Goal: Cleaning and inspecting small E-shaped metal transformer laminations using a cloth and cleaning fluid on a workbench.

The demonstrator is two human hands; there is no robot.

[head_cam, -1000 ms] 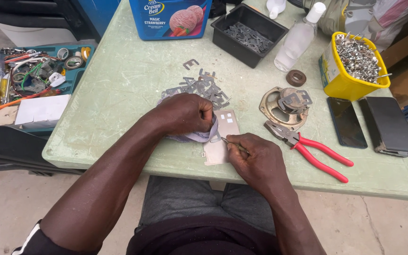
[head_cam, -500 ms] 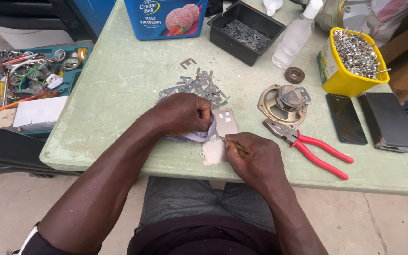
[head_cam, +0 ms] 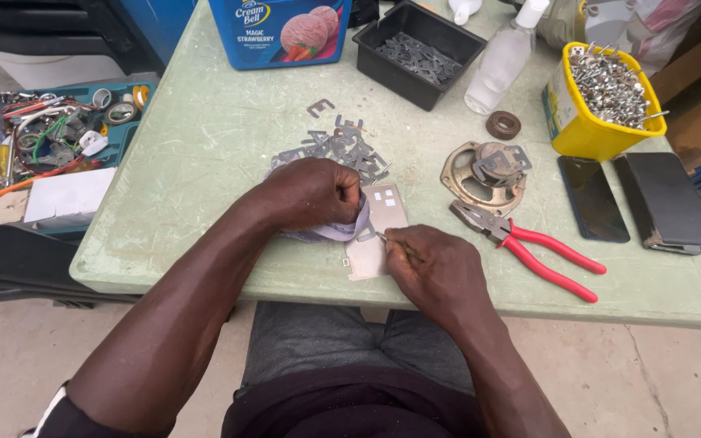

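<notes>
My left hand (head_cam: 311, 192) is closed on a pale, folded strip of sheet material (head_cam: 334, 233) at the middle of the green table (head_cam: 204, 146). Against it lies a beige card piece (head_cam: 379, 231) with small square holes cut in it. My right hand (head_cam: 440, 272) grips a thin metal tool (head_cam: 391, 243), and its tip touches the card just left of my knuckles. A heap of small grey stamped metal plates (head_cam: 338, 150) lies just beyond my left hand.
Red-handled pliers (head_cam: 529, 247) and a round metal speaker frame (head_cam: 484, 174) lie right of my hands. Further right: two dark phones (head_cam: 634, 199), a yellow tub of screws (head_cam: 606, 101). At the back: a black tray (head_cam: 419, 53), clear bottle (head_cam: 501, 61), blue tub (head_cam: 281, 24). A toolbox (head_cam: 50, 138) stands left.
Both hands stay on the card and strip. My right hand has shifted slightly, working the thin tool at the card's edge.
</notes>
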